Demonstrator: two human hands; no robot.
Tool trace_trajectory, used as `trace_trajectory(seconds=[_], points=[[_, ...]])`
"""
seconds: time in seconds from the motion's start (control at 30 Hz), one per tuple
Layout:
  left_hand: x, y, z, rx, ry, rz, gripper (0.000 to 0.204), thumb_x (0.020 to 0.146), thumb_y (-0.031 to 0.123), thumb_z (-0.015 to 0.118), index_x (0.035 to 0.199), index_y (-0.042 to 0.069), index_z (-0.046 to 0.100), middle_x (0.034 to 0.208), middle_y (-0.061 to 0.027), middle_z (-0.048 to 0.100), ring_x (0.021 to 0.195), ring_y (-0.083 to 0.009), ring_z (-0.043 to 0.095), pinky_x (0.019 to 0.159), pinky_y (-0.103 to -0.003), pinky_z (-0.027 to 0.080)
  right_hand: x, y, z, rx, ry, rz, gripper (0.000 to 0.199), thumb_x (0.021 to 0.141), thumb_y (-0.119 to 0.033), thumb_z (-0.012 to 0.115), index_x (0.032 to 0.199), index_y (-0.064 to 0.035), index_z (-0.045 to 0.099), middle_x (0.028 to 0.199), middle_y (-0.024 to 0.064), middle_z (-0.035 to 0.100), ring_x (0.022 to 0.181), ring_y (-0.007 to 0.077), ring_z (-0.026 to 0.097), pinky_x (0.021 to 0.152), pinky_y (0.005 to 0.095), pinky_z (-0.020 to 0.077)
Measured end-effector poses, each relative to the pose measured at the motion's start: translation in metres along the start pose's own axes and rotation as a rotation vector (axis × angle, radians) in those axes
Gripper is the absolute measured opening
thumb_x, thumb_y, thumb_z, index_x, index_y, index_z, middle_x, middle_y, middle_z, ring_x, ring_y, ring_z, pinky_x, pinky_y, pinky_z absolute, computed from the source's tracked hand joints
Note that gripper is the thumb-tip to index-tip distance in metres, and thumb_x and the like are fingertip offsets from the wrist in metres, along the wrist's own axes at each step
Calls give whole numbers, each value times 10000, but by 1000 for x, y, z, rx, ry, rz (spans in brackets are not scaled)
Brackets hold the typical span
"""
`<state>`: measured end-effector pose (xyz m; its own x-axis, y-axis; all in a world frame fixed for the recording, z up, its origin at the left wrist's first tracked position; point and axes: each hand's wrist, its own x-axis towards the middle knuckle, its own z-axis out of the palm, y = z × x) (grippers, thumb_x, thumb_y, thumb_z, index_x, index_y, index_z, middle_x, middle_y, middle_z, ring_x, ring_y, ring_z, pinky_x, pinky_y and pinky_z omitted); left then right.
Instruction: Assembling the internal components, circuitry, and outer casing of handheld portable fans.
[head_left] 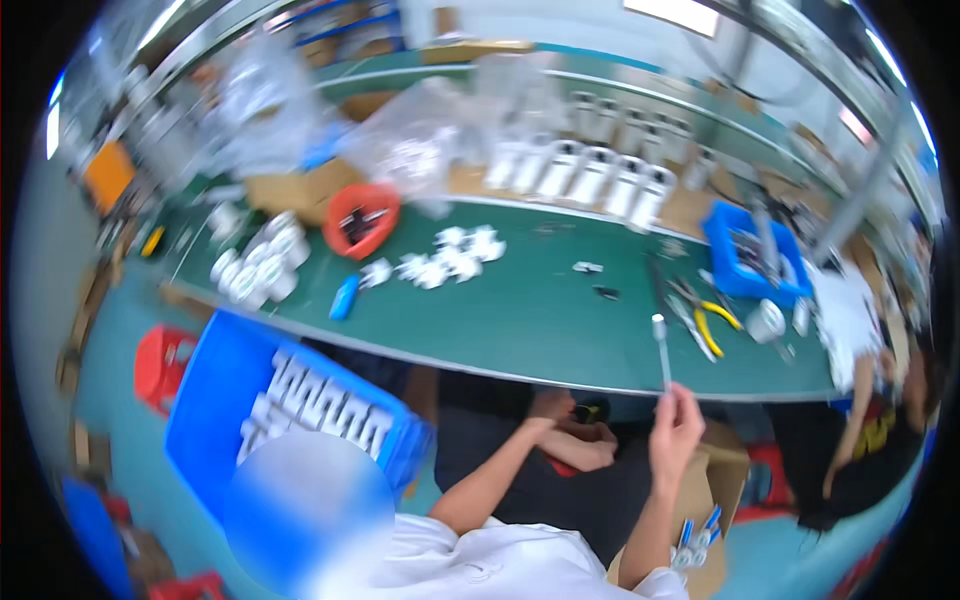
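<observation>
My right hand is raised at the table's front edge. Its fingers pinch a thin, pale rod with a white tip, which points up over the green tabletop. Lower down and to the left, my left hand is over my dark-clothed lap, just below the table edge. Its fingers are blurred, and whether they hold anything cannot be made out. Close by are a small dark and yellowish thing and another stretch of bare arm whose owner is unclear. Yellow-handled pliers lie beyond my right hand.
White parts and a red bowl occupy the green table. White devices stand behind. A blue basket sits right; a blue bin stands lower left. A co-worker is at the far right.
</observation>
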<state>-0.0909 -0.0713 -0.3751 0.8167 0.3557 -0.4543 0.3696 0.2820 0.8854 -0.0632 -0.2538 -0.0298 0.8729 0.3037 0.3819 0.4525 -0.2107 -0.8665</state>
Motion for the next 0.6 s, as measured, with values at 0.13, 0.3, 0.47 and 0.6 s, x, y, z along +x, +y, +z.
trace_trajectory(seconds=[0.13,0.3,0.47,0.6], points=[[-72,86,50,358,133,256,186,884,237,537,953,109,653,909,-153,666,865,-321,651,735,-426,496,57,-1,18,-297,-16,-72,187,967,-110,517,1025,30,627,685,91,568,598,143,502,564,308,419],[-83,63,68,872,120,274,234,840,261,575,863,72,711,885,-144,710,861,-299,688,763,-441,516,86,15,47,-466,-64,-182,215,971,-159,506,1045,13,612,844,238,659,764,396,647,659,439,477],[-105,77,69,1159,0,363,309,862,307,538,853,84,751,922,-102,727,879,-277,693,810,-419,516,84,27,46,-475,5,-208,257,947,-135,524,1145,2,615,711,176,612,629,294,595,631,392,472],[-106,80,73,1169,-33,419,297,852,288,544,835,82,757,915,-95,729,897,-277,689,809,-426,511,88,41,39,-387,-15,-226,377,913,-46,511,1283,-11,574,832,137,612,639,201,530,630,352,467]])
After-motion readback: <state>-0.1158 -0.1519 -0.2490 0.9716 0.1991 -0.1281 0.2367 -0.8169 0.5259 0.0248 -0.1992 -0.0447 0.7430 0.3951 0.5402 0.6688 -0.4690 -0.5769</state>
